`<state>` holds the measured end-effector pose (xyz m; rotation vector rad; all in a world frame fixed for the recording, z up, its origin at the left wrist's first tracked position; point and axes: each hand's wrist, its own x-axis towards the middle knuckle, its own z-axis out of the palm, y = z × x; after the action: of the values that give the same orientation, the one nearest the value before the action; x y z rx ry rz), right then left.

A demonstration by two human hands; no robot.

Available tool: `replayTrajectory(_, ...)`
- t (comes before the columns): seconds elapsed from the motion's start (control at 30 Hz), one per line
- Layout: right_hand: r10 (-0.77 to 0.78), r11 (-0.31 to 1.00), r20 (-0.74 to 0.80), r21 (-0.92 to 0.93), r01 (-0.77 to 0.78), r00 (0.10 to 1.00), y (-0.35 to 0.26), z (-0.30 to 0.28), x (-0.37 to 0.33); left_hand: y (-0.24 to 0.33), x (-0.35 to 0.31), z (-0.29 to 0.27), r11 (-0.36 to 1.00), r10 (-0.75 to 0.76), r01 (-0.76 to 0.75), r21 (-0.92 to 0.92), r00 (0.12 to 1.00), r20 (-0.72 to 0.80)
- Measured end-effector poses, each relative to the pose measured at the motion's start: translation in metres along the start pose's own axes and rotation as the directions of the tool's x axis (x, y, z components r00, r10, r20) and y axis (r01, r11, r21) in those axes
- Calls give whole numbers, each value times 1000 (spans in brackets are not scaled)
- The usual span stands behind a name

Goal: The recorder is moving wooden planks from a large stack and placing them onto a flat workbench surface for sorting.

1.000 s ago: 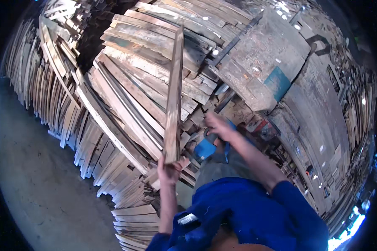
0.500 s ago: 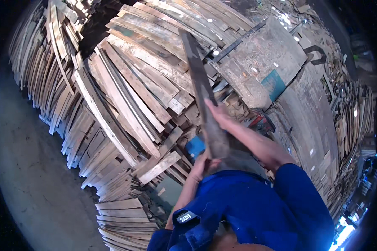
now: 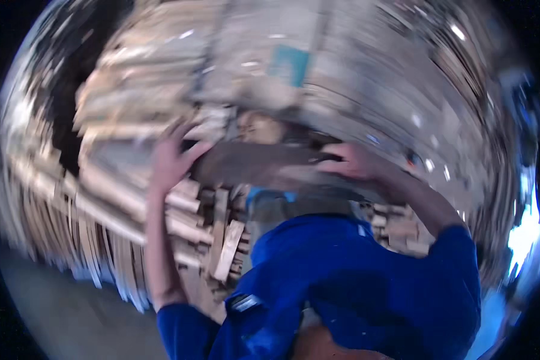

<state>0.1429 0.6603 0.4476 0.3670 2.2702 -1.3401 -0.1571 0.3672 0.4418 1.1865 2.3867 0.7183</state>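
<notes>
A dark, weathered wooden board [image 3: 252, 163] lies crosswise in front of my waist, blurred by motion. My left hand [image 3: 173, 159] is on its left part, thumb and fingers apart around the wood. A greyish stretch, perhaps more of the same board, shows beyond that hand. Toward the board's right end, my right hand [image 3: 351, 162] grips it with the fingers curled over the edge. Part of the right hand's grip is hidden.
Stacked planks [image 3: 138, 78] fill the far left, and more slats [image 3: 84, 222] line the left side. Short wood pieces [image 3: 228, 249] lie by my left forearm. A large worn surface with a teal patch [image 3: 290, 65] spreads ahead. Bare floor [image 3: 72, 306] is at lower left.
The board has swung from pointing away from me to lying crosswise. My left hand has moved outward and forward along it, and my hands are wider apart. The whole view has turned right.
</notes>
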Motion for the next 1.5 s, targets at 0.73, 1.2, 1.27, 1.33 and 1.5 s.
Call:
replayTrajectory(0.73,208,747,-807,-234,-622,553,461,-87,-279,371,184,370,864,220,-400,306,846,486)
replayTrajectory(1.2,599,659,-672,104,-745,436,596,-149,-305,441,272,542,802,113,-401,442,829,548)
replayTrajectory(1.27,579,650,-709,104,-753,402,608,-146,-308,442,275,558,821,109,-393,414,820,562)
replayTrajectory(1.33,552,647,-750,111,-754,364,620,-141,-311,444,279,569,827,99,-397,398,800,591)
replayTrajectory(1.5,610,621,-715,163,-767,342,609,-144,-308,441,290,577,843,109,-398,362,785,609)
